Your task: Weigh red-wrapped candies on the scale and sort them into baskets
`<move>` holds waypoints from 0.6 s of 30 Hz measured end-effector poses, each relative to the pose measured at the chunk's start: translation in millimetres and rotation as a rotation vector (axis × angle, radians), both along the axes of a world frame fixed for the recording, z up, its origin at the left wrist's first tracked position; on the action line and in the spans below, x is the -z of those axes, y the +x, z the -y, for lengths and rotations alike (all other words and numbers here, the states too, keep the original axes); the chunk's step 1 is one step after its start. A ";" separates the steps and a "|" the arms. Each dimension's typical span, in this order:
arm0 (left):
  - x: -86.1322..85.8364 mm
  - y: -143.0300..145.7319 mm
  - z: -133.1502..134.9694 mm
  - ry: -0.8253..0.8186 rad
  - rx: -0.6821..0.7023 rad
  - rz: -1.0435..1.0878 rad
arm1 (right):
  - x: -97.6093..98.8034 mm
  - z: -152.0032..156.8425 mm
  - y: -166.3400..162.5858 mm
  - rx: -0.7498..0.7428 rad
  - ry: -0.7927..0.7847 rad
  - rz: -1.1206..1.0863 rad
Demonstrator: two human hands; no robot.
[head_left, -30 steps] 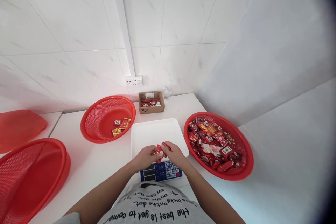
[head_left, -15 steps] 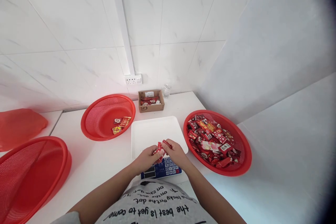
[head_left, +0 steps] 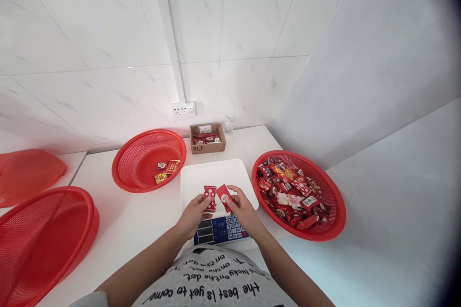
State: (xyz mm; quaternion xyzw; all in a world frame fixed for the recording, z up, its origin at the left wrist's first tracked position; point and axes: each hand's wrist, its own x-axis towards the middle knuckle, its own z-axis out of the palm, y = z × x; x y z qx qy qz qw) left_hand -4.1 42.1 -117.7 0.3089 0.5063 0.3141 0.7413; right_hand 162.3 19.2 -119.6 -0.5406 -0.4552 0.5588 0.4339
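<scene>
My left hand (head_left: 195, 214) is closed on a red polka-dot snack packet (head_left: 210, 194), holding it upright with the thumb across its front. Just to its right, my right hand (head_left: 243, 208) grips a plain red packet (head_left: 224, 196) with a round pale label, tilted to the left. Both packets are held over the white pan (head_left: 194, 176) of a weighing scale. The scale's blue keypad and display panel (head_left: 219, 230) shows below my hands, partly covered by them.
On the right, a red basket (head_left: 339, 201) is heaped with wrapped snacks. Another red basket (head_left: 129, 165) at back left holds several packets. A small cardboard box (head_left: 207, 147) with red packets stands behind the scale beside a clear glass (head_left: 228, 124). A larger red basket (head_left: 81, 244) sits at left.
My hands have moved slightly apart. The red packets, bunched together between my fingers before, are now separated, one in each hand with its face showing.
</scene>
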 end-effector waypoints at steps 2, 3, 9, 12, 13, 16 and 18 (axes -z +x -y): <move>0.6 -0.1 0.8 0.013 -0.004 0.013 | -0.9 2.1 -1.2 -0.004 -0.011 -0.025; 0.3 0.0 1.1 0.024 -0.001 0.015 | -1.7 2.8 -1.5 -0.007 -0.019 -0.032; -6.8 1.0 2.2 0.149 0.069 -0.075 | -5.8 3.3 -1.6 -0.038 -0.064 -0.091; -10.2 2.9 3.1 0.202 0.123 -0.106 | -4.8 2.3 -1.6 -0.065 -0.035 -0.112; -10.9 3.6 3.3 0.208 0.147 -0.110 | -4.2 2.0 -1.5 -0.081 -0.023 -0.107; -10.8 4.5 3.9 0.202 0.213 -0.111 | -3.1 1.5 -0.4 -0.117 -0.014 -0.066; -9.5 4.1 4.4 0.181 0.239 -0.086 | -3.6 1.5 0.6 -0.123 -0.027 -0.038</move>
